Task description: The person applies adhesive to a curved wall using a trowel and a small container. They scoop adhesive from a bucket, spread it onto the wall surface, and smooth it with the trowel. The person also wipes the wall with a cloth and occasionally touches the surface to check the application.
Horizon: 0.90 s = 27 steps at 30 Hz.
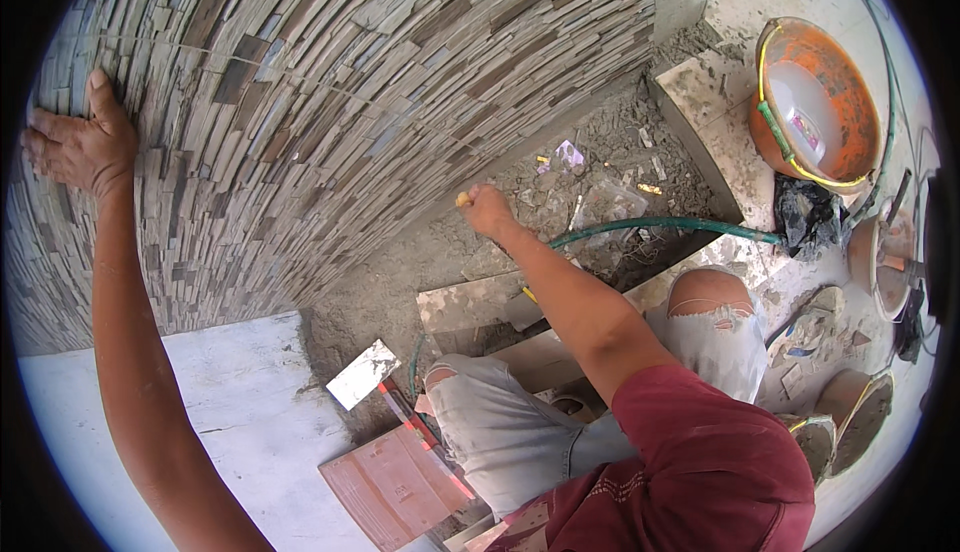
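My left hand (88,144) lies flat against the wall of thin stacked stone strips (300,102), its fingers spread. Closed in my right hand (488,212) is a small yellow sponge-like piece (463,199), mostly hidden by the fingers. That hand is low, close to the foot of the wall and above the mortar-covered ground (600,167). A thin pale string (330,89) runs across the stone face. Its far end is hard to make out.
An orange bucket (770,132) with whitish liquid stands at the upper right. A green hose (670,223) crosses the rubble beside a black plastic bag (808,214). Below lie a white tile piece (363,374) and a reddish tile (392,487). More buckets (862,407) are at the lower right.
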{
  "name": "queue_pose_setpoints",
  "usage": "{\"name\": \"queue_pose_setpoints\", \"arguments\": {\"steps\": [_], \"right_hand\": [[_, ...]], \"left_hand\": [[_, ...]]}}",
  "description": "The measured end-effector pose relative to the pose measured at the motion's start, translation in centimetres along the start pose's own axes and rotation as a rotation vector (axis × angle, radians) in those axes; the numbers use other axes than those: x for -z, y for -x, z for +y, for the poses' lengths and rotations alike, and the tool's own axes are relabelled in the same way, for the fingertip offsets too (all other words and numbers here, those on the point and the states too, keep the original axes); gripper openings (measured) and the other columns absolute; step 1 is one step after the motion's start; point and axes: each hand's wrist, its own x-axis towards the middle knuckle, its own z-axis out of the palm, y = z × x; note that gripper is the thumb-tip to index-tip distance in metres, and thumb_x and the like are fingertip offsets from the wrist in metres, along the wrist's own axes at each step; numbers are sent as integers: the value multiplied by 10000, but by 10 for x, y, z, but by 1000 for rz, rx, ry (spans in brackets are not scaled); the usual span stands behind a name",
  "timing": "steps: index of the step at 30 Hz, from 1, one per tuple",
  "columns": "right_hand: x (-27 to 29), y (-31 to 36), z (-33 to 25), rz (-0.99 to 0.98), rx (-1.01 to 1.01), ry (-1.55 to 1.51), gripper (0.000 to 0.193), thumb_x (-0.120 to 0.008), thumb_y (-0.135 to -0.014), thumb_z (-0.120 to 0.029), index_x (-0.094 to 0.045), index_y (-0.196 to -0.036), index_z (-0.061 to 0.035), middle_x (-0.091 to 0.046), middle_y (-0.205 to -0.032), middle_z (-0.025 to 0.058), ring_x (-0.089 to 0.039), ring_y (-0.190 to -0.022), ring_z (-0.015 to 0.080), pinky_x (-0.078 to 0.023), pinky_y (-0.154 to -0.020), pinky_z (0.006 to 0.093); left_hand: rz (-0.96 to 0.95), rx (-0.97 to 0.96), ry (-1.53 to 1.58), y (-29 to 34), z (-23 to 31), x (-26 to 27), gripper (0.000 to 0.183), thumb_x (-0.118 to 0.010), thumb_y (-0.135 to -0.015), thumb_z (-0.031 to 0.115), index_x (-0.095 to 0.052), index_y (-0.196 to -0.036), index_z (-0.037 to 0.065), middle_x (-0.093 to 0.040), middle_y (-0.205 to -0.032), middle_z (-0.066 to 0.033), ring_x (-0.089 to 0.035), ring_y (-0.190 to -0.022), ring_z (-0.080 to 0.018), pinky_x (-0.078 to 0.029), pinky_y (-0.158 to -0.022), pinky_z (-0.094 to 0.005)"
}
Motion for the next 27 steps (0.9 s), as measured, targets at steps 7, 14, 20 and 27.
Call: {"name": "queue_pose_setpoints", "arguments": {"steps": [7,14,20,27], "right_hand": [[56,61,-32,-162,-244,-482,64,-667,-832,-143,-627,-851,-96,-628,-789,21,-622,-726,116,-512,-630,305],[164,87,-138,-164,198,-223,95,-684,-831,-59,-684,-915,-15,-638,-784,-3,-515,-653,51,-409,-589,218],[172,127,-158,-546,129,-114,159,-657,-873,-31,-671,-1013,43,-680,-869,64,-616,-716,114,-526,-652,260],[146,121,-209,-572,197,270,485,-641,-878,-10,-492,-1331,78,-602,-1210,171,-630,-1017,200,-526,-869,306]], "left_hand": [[-16,72,73,-4,-7,0,938,-348,-885,714,-312,-1462,-25,-266,-1487,-351,-294,-1358,-508,-181,-1118,-606],[-375,561,742,33,140,132,512,-477,-947,326,-503,-1359,23,-383,-1462,-271,-432,-1310,-409,-312,-1106,-503],[-707,1198,1531,195,307,247,439,-485,-942,78,-479,-1375,7,-440,-1453,-197,-520,-1265,-322,-419,-1049,-384],[-384,2376,1622,255,343,267,381,-541,-970,101,-502,-1332,-12,-573,-1277,-157,-617,-1085,-200,-502,-896,-306]]}}
